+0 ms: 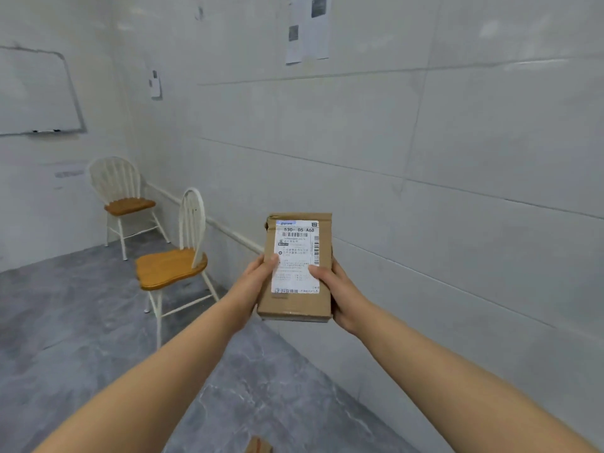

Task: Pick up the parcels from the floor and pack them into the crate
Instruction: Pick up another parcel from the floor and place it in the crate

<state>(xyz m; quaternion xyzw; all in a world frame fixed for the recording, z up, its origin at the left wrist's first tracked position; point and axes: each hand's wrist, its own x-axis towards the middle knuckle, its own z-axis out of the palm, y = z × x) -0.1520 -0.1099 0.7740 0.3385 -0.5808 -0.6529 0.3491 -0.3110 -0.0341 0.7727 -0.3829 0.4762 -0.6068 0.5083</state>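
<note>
1. The parcel [294,305] is a brown cardboard box held in mid-air at centre frame, in front of the tiled wall [457,158], label side toward the camera.
2. The left hand [258,279] grips the parcel's left edge, thumb on the front face at the label's edge. Its fingers are hidden behind the box.
3. The right hand [343,292] grips the right edge, thumb lying on the label. Its fingers are also hidden.
4. The label [295,253] is white. Its top line reads "530- D5 A68"; the smaller print is too blurred to read.
5. At the bottom edge, centre, a second cardboard item [258,446] lies on the grey floor [81,322]. It is cut off by the frame, so its shape cannot be told.
6. At left, 2 white chairs with wooden seats: the nearer chair [170,266] and the farther chair [121,197].
7. At upper left, a whiteboard [36,93] is cut off by the frame edge. At the top, paper sheets [307,27] are cut off and unreadable.
</note>
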